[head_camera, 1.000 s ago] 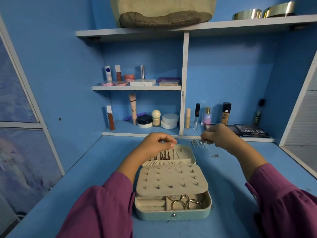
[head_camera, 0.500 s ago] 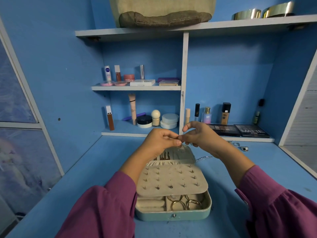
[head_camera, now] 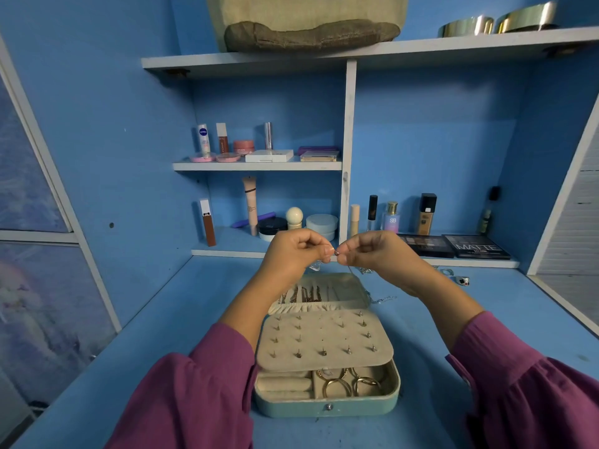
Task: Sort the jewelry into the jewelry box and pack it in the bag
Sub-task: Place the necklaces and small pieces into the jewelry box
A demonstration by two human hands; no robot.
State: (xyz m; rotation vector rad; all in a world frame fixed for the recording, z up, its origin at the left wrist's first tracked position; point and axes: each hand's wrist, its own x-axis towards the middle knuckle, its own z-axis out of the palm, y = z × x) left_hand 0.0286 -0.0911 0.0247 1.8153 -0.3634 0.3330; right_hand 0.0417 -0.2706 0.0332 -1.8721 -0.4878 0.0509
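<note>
Head cam: left hand [head_camera: 296, 254] & right hand [head_camera: 377, 254] meet fingertip to fingertip above the open jewelry box [head_camera: 327, 361], both pinching a thin silver chain [head_camera: 337, 253], prob. at its clasp. Sorting step. Next: lower chain onto lid hooks w/o tangling. Bag [head_camera: 308, 24] waits on top shelf.

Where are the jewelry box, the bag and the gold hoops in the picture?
jewelry box [head_camera: 327, 410]: head view, on its teal front wall.
bag [head_camera: 308, 35]: head view, on its base, on the top shelf.
gold hoops [head_camera: 337, 386]: head view, on one hoop in the box.
</note>
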